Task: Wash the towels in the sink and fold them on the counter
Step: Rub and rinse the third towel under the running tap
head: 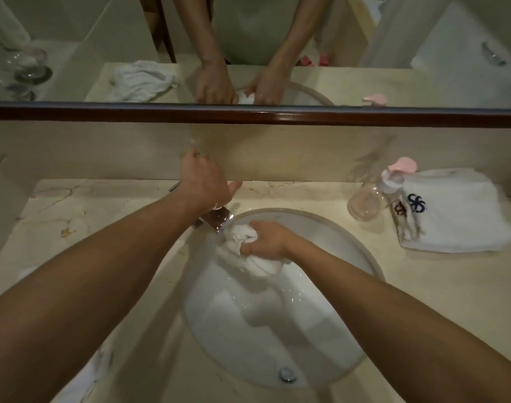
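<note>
Sink (277,330) | right hand (266,242) grips wet towel (242,237) | left hand (205,184) on faucet (216,219), grip unclear

Two hands: left (203,184), right (266,241). Two towels: one bunched (248,257), one folded (458,210). One sink (350,286), one faucet (216,219), one dispenser bottle (367,202).

The folded towel (458,210) at two o'clock was white with a navy flower emblem; the counter (74,210) was veined cream marble.
</note>
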The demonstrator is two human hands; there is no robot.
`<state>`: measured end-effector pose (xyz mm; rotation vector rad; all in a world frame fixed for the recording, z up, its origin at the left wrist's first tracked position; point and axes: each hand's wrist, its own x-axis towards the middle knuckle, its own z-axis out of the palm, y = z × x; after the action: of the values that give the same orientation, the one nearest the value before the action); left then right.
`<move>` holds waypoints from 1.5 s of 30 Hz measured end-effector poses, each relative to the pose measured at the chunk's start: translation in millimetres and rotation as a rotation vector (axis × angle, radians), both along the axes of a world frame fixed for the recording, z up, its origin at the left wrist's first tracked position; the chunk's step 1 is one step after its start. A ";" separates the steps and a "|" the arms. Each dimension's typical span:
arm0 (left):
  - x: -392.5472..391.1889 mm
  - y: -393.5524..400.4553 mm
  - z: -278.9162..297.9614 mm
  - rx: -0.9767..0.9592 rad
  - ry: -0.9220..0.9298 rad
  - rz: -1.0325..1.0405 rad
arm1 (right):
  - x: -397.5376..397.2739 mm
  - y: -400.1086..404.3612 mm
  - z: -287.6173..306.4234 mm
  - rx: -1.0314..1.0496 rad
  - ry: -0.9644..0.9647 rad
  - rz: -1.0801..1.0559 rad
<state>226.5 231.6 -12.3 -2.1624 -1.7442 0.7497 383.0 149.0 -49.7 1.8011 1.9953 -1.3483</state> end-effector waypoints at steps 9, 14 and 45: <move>-17.0 -48.1 15.7 0.104 -0.538 -0.033 | 23.4 -47.6 24.8 -0.050 0.391 -0.442; -21.6 -175.9 -6.5 0.164 -1.531 0.189 | 46.4 -103.3 22.2 -0.215 0.578 -0.813; 98.1 -152.2 -115.1 -0.326 -1.334 0.932 | 51.8 -142.4 -43.8 -0.143 0.159 -0.414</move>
<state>324.5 79.4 -127.4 -2.0181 -3.5750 -0.5967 434.8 6.6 -93.5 2.1783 1.5918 -1.7466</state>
